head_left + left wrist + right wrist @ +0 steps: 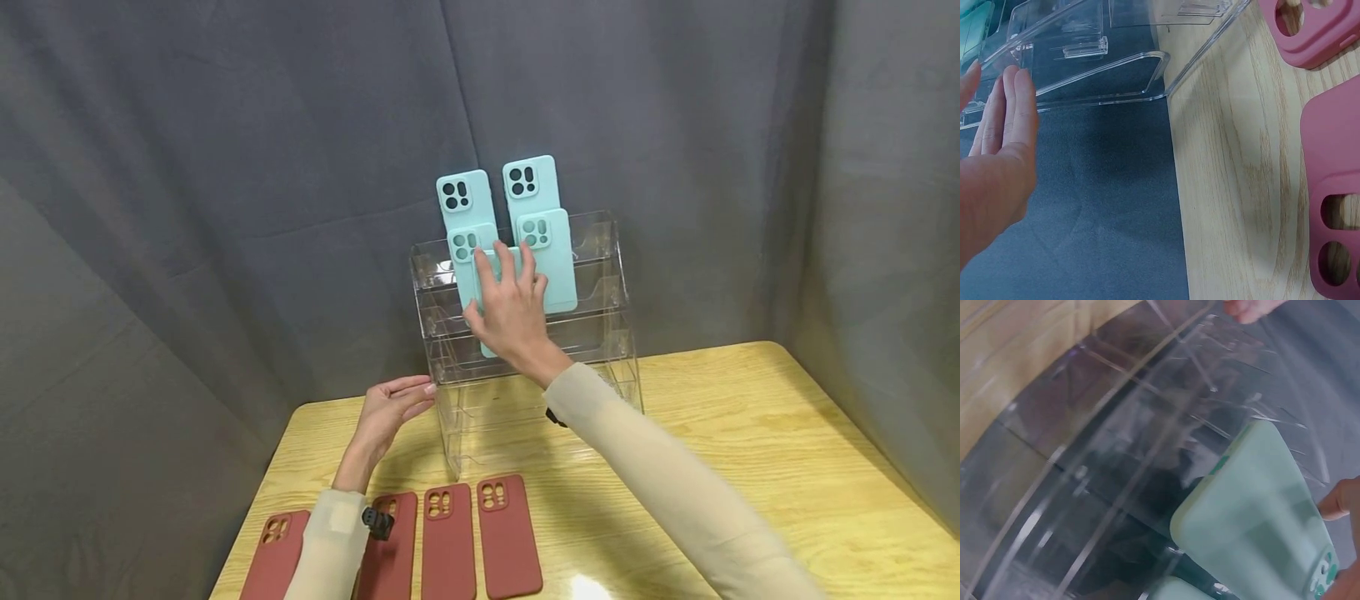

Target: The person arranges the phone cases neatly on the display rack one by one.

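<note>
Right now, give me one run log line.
right hand: holds mint phone case at clear rack | left hand: at rack's left side, fingers extended | red phone cases: on table

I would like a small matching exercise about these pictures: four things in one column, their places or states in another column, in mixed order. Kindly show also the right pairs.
Things
1. right hand
2. red phone cases
3. left hand
4. rack

Places or states
A. lying on the table
B. transparent, with tiers
C. holding a turquoise phone case
D. at the rack's left side

Pairs: 1-C, 2-A, 3-D, 4-B
</note>
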`<action>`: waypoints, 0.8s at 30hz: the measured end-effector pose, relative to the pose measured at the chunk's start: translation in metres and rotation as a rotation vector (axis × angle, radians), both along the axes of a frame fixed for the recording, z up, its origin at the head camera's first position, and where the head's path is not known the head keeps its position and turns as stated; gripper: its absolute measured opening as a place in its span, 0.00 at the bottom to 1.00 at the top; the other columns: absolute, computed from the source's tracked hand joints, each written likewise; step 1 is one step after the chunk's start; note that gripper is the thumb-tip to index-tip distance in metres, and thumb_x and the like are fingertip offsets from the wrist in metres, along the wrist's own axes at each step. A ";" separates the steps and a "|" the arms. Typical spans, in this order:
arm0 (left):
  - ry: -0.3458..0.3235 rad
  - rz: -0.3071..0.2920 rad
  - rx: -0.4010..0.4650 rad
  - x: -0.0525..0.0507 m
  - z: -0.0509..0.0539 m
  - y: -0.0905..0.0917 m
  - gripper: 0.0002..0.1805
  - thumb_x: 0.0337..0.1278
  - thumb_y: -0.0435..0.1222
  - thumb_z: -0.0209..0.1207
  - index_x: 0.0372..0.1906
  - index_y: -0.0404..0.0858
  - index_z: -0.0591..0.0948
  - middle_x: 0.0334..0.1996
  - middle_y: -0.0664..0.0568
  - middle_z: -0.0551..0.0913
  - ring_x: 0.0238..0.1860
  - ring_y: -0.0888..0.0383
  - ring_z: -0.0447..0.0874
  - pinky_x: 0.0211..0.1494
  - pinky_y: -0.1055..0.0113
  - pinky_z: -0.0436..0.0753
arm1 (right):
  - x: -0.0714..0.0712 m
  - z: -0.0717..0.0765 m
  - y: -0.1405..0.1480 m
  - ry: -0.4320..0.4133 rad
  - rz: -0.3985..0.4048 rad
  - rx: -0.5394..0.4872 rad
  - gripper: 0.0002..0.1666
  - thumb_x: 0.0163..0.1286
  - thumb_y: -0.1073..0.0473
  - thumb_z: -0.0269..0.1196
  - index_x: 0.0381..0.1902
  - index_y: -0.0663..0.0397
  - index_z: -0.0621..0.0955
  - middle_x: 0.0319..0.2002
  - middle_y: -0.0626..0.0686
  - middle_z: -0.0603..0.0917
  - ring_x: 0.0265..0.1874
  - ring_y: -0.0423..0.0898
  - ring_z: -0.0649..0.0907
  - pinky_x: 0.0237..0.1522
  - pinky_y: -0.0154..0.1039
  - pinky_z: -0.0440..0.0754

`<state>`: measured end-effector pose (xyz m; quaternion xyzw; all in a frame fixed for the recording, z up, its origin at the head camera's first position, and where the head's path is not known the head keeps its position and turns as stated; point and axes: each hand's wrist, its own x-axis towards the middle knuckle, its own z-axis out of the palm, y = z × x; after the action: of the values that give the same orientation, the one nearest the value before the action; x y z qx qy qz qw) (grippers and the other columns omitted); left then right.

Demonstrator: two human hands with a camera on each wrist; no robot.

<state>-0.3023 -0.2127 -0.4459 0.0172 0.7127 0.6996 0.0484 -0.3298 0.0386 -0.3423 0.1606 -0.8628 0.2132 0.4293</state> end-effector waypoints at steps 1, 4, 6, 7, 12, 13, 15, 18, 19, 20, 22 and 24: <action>0.004 0.002 -0.004 0.000 0.000 -0.001 0.24 0.64 0.33 0.71 0.62 0.27 0.82 0.48 0.48 0.92 0.48 0.57 0.94 0.62 0.58 0.89 | -0.002 -0.002 -0.002 0.000 -0.003 0.005 0.42 0.64 0.55 0.70 0.75 0.56 0.71 0.73 0.67 0.71 0.74 0.77 0.65 0.49 0.66 0.78; 0.004 0.012 0.003 0.000 0.000 -0.003 0.24 0.64 0.32 0.71 0.62 0.27 0.82 0.48 0.47 0.92 0.48 0.56 0.94 0.65 0.55 0.88 | -0.008 -0.009 -0.008 0.001 -0.020 0.023 0.43 0.64 0.54 0.70 0.75 0.55 0.71 0.73 0.67 0.71 0.74 0.77 0.66 0.50 0.66 0.79; 0.002 0.010 -0.001 0.001 0.000 -0.004 0.23 0.65 0.32 0.70 0.63 0.27 0.82 0.49 0.46 0.92 0.48 0.57 0.94 0.65 0.55 0.88 | -0.011 -0.014 -0.011 -0.003 -0.036 0.036 0.43 0.65 0.54 0.70 0.76 0.55 0.71 0.73 0.66 0.71 0.74 0.76 0.66 0.50 0.65 0.79; -0.001 0.007 -0.005 0.001 0.000 -0.004 0.24 0.66 0.32 0.70 0.63 0.27 0.82 0.50 0.46 0.91 0.49 0.57 0.94 0.65 0.56 0.88 | -0.011 -0.016 -0.012 -0.006 -0.042 0.043 0.42 0.65 0.54 0.70 0.75 0.55 0.71 0.73 0.66 0.71 0.74 0.76 0.66 0.50 0.65 0.79; -0.011 0.000 -0.015 0.002 -0.001 -0.006 0.24 0.66 0.33 0.69 0.64 0.28 0.82 0.53 0.44 0.90 0.49 0.58 0.93 0.60 0.62 0.90 | -0.012 -0.026 -0.020 -0.021 -0.056 0.082 0.42 0.65 0.53 0.69 0.76 0.54 0.71 0.73 0.66 0.71 0.73 0.76 0.67 0.49 0.65 0.79; -0.009 -0.001 -0.018 0.002 -0.002 -0.006 0.24 0.67 0.33 0.69 0.64 0.28 0.81 0.54 0.43 0.90 0.49 0.58 0.93 0.60 0.63 0.90 | -0.011 -0.027 -0.021 -0.021 -0.058 0.090 0.43 0.65 0.53 0.69 0.76 0.54 0.70 0.73 0.66 0.71 0.73 0.76 0.67 0.49 0.65 0.79; -0.002 0.001 -0.020 0.002 -0.002 -0.007 0.24 0.66 0.33 0.69 0.64 0.28 0.82 0.53 0.43 0.90 0.49 0.58 0.93 0.60 0.62 0.90 | -0.011 -0.029 -0.024 -0.017 -0.070 0.105 0.43 0.65 0.52 0.69 0.76 0.54 0.70 0.73 0.66 0.71 0.74 0.75 0.67 0.50 0.65 0.79; 0.004 0.004 -0.025 0.001 -0.002 -0.006 0.24 0.66 0.33 0.70 0.63 0.28 0.82 0.53 0.43 0.90 0.49 0.58 0.93 0.61 0.62 0.90 | -0.011 -0.029 -0.027 -0.015 -0.085 0.122 0.44 0.64 0.52 0.70 0.76 0.53 0.70 0.73 0.65 0.71 0.74 0.74 0.67 0.52 0.66 0.80; 0.003 0.006 -0.024 0.001 -0.001 -0.006 0.24 0.66 0.33 0.70 0.63 0.28 0.82 0.52 0.44 0.91 0.49 0.58 0.93 0.61 0.61 0.90 | -0.011 -0.029 -0.028 -0.018 -0.089 0.128 0.44 0.64 0.51 0.71 0.76 0.53 0.70 0.74 0.65 0.71 0.74 0.74 0.67 0.53 0.66 0.80; 0.003 0.008 -0.023 0.002 -0.001 -0.006 0.24 0.66 0.33 0.70 0.63 0.28 0.82 0.52 0.44 0.91 0.49 0.58 0.93 0.61 0.61 0.90 | -0.011 -0.029 -0.029 -0.022 -0.093 0.134 0.45 0.64 0.51 0.71 0.76 0.52 0.70 0.74 0.64 0.71 0.74 0.74 0.67 0.53 0.66 0.80; -0.002 0.010 -0.024 0.002 -0.001 -0.007 0.24 0.66 0.33 0.70 0.63 0.28 0.82 0.52 0.45 0.91 0.49 0.58 0.93 0.62 0.60 0.90 | -0.011 -0.030 -0.031 -0.034 -0.096 0.146 0.45 0.64 0.51 0.71 0.77 0.52 0.70 0.74 0.65 0.71 0.74 0.74 0.67 0.53 0.66 0.80; -0.004 0.012 -0.022 0.003 0.000 -0.007 0.23 0.66 0.33 0.70 0.63 0.28 0.82 0.51 0.46 0.91 0.48 0.58 0.94 0.62 0.59 0.89 | -0.010 -0.031 -0.032 -0.049 -0.097 0.160 0.45 0.65 0.50 0.71 0.77 0.52 0.70 0.74 0.65 0.71 0.74 0.74 0.67 0.53 0.65 0.80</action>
<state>-0.2988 -0.2196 -0.4463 0.0108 0.7203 0.6921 0.0460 -0.3396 0.0062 -0.3735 0.1472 -0.8942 0.1264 0.4034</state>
